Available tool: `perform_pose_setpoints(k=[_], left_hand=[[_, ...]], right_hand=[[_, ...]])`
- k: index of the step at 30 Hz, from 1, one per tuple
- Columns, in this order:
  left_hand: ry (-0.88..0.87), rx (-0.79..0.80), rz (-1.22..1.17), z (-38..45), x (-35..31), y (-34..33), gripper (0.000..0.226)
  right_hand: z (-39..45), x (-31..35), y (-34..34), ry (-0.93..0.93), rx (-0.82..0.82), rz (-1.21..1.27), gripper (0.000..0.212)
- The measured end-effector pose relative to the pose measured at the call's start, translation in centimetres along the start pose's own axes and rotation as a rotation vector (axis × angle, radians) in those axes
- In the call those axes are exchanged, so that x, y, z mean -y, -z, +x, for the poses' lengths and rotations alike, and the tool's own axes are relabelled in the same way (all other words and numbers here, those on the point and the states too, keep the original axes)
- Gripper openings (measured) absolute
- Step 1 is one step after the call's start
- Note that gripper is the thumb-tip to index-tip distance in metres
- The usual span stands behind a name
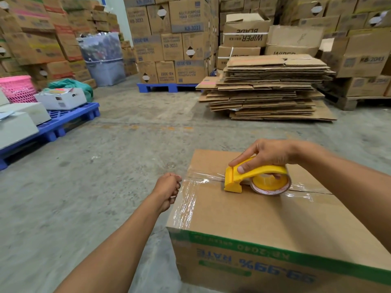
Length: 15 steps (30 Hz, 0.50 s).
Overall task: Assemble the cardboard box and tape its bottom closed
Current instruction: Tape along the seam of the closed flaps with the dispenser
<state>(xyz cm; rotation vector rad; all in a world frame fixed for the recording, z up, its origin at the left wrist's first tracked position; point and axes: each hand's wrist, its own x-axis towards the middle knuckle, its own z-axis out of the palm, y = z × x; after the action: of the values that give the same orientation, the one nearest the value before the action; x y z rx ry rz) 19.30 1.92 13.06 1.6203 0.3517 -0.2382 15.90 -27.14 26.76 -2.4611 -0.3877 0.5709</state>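
A brown cardboard box [243, 216] with green print stands upside down on the concrete floor, its flaps folded shut on top. Clear tape [190, 197] runs along the centre seam and down over the left edge. My right hand [266, 154] grips a yellow tape dispenser [254, 178] that rests on the seam near the middle of the box. My left hand [168, 190] is curled at the box's left edge, its fingers against the end of the tape there.
A tall stack of flattened cardboard boxes [268, 89] lies ahead on the right. Blue pallets [69, 119] with white cartons and a pink basket [19, 88] sit to the left. Stacked cartons [169, 39] wall the back. Bare concrete floor [105, 166] lies between.
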Motion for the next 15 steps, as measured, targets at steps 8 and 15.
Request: perform_pose_setpoints(k=[8,15], left_hand=[[0.120,0.219,-0.045,0.0,0.4,0.0,0.008],[0.008,0.036,0.313,-0.9,3.5,2.2,0.036]], right_hand=[[0.2,0.4,-0.3,-0.019,0.006,-0.020,0.036],[0.0,0.6,-0.4,-0.053,0.000,-0.028,0.036]])
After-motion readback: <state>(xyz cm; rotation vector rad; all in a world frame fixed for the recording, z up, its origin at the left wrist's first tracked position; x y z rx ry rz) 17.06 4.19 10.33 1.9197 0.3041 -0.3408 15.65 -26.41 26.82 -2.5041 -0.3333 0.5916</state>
